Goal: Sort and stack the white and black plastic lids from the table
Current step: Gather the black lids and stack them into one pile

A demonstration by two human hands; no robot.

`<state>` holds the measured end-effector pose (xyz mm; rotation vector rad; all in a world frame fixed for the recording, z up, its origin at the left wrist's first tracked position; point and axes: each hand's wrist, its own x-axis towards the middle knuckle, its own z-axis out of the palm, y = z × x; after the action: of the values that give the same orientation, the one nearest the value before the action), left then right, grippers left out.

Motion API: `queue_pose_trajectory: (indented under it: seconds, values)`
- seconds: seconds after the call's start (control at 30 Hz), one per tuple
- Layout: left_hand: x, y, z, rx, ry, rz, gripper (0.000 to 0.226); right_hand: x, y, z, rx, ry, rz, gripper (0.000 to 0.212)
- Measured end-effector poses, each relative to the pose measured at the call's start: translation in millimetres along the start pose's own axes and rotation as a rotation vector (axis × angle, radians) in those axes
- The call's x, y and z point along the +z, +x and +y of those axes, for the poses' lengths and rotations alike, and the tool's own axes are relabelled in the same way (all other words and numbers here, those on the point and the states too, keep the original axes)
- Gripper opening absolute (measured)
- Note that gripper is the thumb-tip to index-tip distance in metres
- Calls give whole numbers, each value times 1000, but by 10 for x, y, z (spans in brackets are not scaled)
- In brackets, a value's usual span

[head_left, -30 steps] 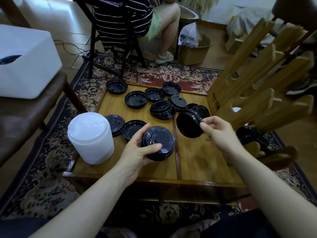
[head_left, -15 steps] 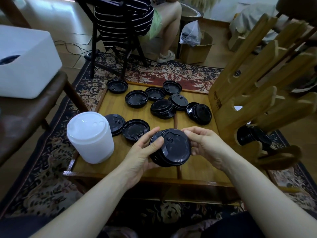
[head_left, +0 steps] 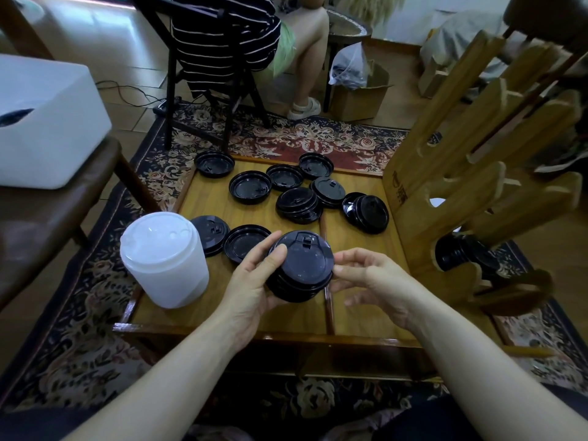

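Black lids stack (head_left: 300, 268) held just above near desk (head_left: 359, 316): left hand (head_left: 254, 281) curls round its side, right hand (head_left: 369, 278) fingertips touch its rim. White stack (head_left: 164, 259) stands near-left, apparently done. Loose black lids (head_left: 250, 187) remain mid and far; one (head_left: 214, 163) overhangs far-left edge. Wooden rack (head_left: 471, 173) crowds right; near-right desk open.

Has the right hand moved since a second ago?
Yes. The right hand came back from the wooden rack to the black lid stack.
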<state>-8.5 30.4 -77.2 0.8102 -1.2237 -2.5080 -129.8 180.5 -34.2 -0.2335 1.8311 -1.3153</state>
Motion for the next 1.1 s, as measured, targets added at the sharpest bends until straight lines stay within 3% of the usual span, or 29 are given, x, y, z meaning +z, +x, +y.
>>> queue_pose_trajectory:
  seconds: [0.13,0.2,0.3,0.5,1.1]
  values:
    - [13,-21,16,-10,5,0,49,-27,1,-25,2,-69,-2,22]
    - [14,-26,23,-8,12,-3,49,-40,4,-39,27,13,-18,24]
    - [24,-32,19,-3,27,-19,49,-28,6,-41,82,146,-82,38]
    - [9,-28,20,13,21,-55,50,61,-3,29,-9,127,-168,60]
    - [3,-26,5,74,178,-70,35,71,30,25,-26,129,-128,38]
